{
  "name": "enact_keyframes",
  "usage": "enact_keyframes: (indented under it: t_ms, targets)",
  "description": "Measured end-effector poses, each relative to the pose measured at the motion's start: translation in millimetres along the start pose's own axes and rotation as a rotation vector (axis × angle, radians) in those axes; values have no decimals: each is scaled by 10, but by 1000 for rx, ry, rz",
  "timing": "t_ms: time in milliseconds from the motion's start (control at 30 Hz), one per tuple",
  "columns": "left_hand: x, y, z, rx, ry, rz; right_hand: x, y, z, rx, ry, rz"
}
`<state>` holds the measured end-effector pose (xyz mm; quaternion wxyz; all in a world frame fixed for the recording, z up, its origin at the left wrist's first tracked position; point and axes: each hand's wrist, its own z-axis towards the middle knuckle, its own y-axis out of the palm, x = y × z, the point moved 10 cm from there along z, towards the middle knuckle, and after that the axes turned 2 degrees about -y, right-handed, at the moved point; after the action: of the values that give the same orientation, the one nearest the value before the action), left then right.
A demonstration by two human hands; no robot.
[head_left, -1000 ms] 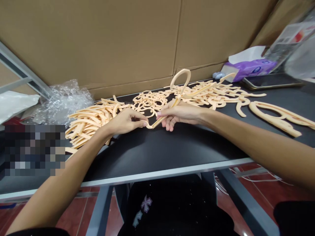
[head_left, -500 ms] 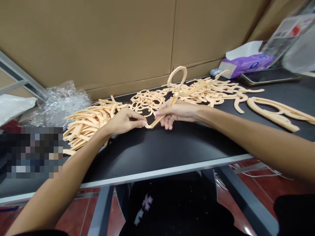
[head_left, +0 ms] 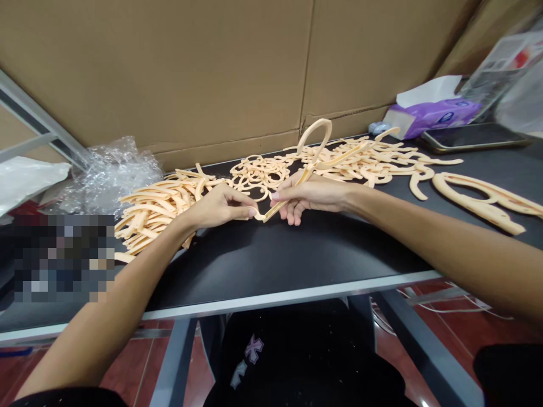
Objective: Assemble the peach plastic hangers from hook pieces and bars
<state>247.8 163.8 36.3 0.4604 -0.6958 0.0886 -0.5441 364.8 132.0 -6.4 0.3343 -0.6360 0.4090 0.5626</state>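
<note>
My right hand (head_left: 311,195) is closed around one arm of a beige plastic clothes hanger (head_left: 306,171). The hanger is tilted, its open hook (head_left: 330,133) pointing up and away and its other arm reaching to the right over a pile. At the lower end of the gripped arm, my left hand (head_left: 216,206) pinches a small curved beige piece (head_left: 259,215) between thumb and forefinger. This piece touches the arm's tip; whether the two are joined I cannot tell.
Curved beige strips (head_left: 144,217) lie heaped at left, with small rings (head_left: 254,172) behind the hands and hook-shaped parts (head_left: 360,161) farther right. Another beige hanger (head_left: 492,209) rests at right. A phone (head_left: 475,137), purple tissue pack (head_left: 443,116) and clear plastic wrap (head_left: 114,169) surround them.
The view has shifted slightly, so the scene sits a little farther right. Both hands keep their grips, and a bit more of the curved piece shows beside my left fingertips.
</note>
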Motion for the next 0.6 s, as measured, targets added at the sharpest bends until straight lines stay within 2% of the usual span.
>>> enact_keyframes:
  t_ms: [400,600]
  targets:
    - [43,22,-8,-41,2,33,-28,18,-9,0,4,-5]
    - [59,16,-8,-16,12,56,-18,11,-8,-1,11,0]
